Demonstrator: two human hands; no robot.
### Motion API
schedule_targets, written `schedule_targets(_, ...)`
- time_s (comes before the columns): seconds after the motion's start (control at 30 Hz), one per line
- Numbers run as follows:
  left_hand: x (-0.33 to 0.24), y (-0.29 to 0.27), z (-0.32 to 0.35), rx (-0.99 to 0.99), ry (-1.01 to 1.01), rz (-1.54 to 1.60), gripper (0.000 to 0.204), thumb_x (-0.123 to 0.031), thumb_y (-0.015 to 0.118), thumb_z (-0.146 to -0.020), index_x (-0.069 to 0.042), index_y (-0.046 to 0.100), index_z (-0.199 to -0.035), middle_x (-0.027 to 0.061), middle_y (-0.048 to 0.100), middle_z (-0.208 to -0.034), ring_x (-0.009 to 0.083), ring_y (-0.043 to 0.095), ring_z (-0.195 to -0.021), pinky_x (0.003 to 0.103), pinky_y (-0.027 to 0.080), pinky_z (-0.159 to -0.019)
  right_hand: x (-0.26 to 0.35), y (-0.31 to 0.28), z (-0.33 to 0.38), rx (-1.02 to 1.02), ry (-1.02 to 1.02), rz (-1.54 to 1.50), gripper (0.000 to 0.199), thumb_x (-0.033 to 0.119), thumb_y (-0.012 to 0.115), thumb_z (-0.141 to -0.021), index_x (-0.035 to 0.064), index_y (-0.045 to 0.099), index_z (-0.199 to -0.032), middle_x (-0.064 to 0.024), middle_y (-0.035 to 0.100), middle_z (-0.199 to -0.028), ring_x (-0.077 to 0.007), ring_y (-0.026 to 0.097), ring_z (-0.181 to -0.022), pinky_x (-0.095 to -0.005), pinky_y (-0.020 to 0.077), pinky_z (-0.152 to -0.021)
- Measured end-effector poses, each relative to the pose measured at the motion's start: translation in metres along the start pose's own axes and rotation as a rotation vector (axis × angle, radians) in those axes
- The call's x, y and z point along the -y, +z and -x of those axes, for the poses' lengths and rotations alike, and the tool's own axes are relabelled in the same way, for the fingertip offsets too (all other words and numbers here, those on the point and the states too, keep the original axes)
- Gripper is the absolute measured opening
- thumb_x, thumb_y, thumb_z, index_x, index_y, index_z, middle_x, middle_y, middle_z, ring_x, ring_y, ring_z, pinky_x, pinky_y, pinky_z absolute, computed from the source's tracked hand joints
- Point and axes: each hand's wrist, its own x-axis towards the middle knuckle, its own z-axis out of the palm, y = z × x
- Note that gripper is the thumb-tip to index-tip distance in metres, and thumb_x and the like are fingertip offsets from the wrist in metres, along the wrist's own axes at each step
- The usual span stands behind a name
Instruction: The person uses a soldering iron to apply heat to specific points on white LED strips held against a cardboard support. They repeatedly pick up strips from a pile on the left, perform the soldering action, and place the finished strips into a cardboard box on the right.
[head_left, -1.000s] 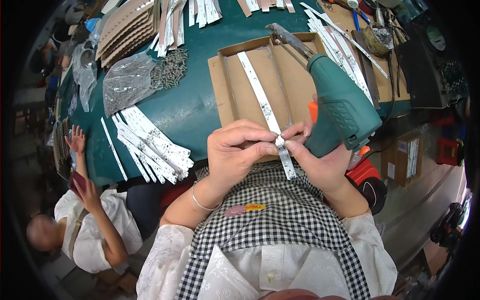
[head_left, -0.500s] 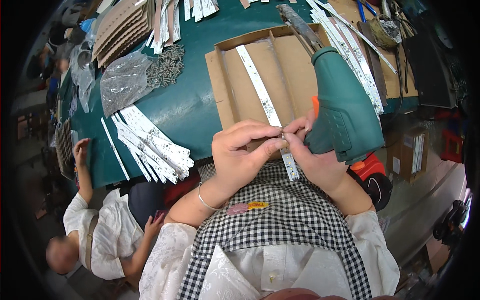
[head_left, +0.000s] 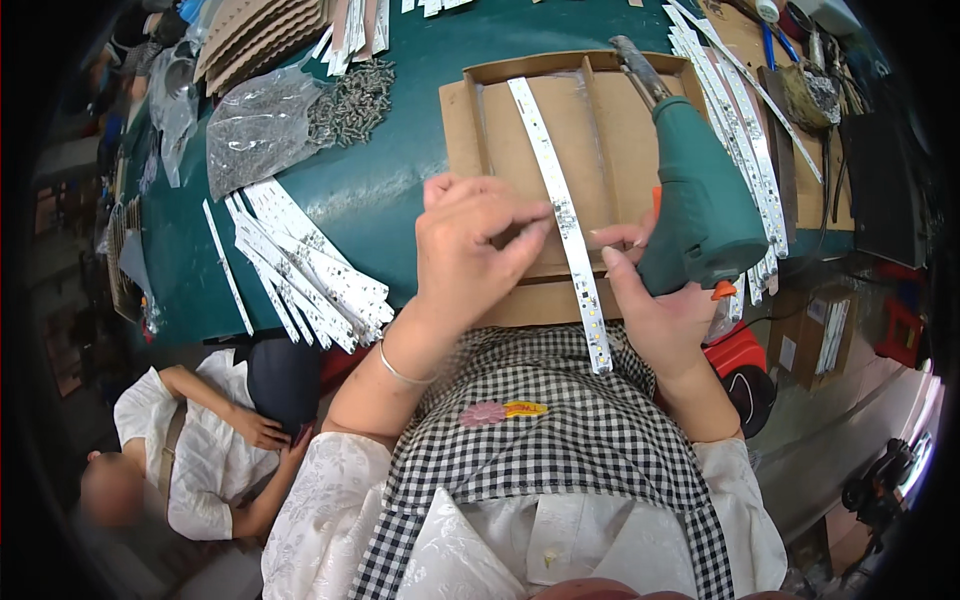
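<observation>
A long white LED circuit strip [head_left: 562,205] lies slantwise over a shallow cardboard tray [head_left: 466,130], its near end reaching over my checked apron. My left hand [head_left: 470,240] is just left of the strip, thumb and forefinger pinched together by its edge; whatever is between the fingertips is too small to make out. In my right hand [head_left: 665,315] is a green pistol-shaped power tool [head_left: 695,190] with an orange trigger and a long metal nose pointing away. The palm and some fingers are hidden behind it. My right thumb and forefinger stretch toward the strip.
Fanned white strips [head_left: 300,265] lie left on the green table [head_left: 400,190], below a plastic bag [head_left: 260,125] and a heap of small screws [head_left: 350,105]. More strips [head_left: 735,130] lie right of the tray. A seated person [head_left: 200,440] is at the lower left.
My hands have parted from their shared pinch over the strip; the left moved up and left, the right slightly right. The view has shifted. The other person's raised hand has come down.
</observation>
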Motion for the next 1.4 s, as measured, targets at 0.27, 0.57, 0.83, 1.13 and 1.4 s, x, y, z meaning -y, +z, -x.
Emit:
schedule_targets(0.27,0.014,0.013,-0.002,0.024,-0.005,-0.103,0.019,-0.007,0.083,-0.069,-0.013,0.08,-0.087,-0.0014,0.065,-0.077,0.0159,0.062,-0.086,0.037,0.035,-0.088,-0.014,-0.015,-0.003,0.204,-0.152,0.146,0.036,-0.015,0.057,-0.092,-0.004,0.046,-0.124,-0.0098,0.058,-0.106,-0.0223,0.07,-0.096,-0.0328,0.0595,-0.082)
schedule_targets(0.57,0.016,0.015,-0.003,0.014,-0.012,-0.045,0.013,-0.008,0.082,-0.07,-0.013,0.078,-0.081,-0.0012,0.065,-0.067,0.0168,0.063,-0.084,0.044,0.032,-0.09,-0.019,-0.022,0.0,0.238,-0.043,0.288,0.032,-0.014,0.053,-0.095,-0.0042,0.044,-0.124,-0.0167,0.067,-0.104,-0.0234,0.07,-0.097,-0.0363,0.0626,-0.083)
schedule_targets(0.83,0.016,0.017,-0.004,0.032,0.03,-0.07,0.013,-0.007,0.082,-0.07,-0.013,0.078,-0.081,-0.0016,0.064,-0.067,0.0164,0.062,-0.083,0.045,0.032,-0.091,-0.017,-0.019,-0.001,0.22,0.011,0.316,0.032,-0.012,0.054,-0.096,-0.0056,0.047,-0.127,-0.0139,0.07,-0.102,-0.0197,0.07,-0.096,-0.0332,0.0584,-0.087)
schedule_targets(1.13,0.014,0.015,-0.002,0.022,0.005,-0.065,0.015,-0.007,0.084,-0.069,-0.012,0.078,-0.082,-0.0001,0.065,-0.075,0.0158,0.063,-0.084,0.041,0.035,-0.095,-0.002,-0.026,0.007,0.167,0.01,0.123,0.059,-0.012,0.062,-0.089,-0.0076,0.039,-0.144,-0.0213,0.06,-0.127,-0.0179,0.065,-0.08,-0.0316,0.0579,-0.073)
schedule_targets(1.4,0.02,0.017,0.001,0.006,0.034,-0.037,0.015,-0.007,0.084,-0.068,-0.013,0.076,-0.079,-0.0027,0.068,-0.078,0.0153,0.065,-0.086,0.041,0.036,-0.096,0.036,-0.069,0.038,0.007,0.172,-0.074,0.076,0.009,0.08,-0.081,-0.0134,0.038,-0.14,-0.0259,0.056,-0.127,-0.016,0.056,-0.061,-0.028,0.0504,-0.044)
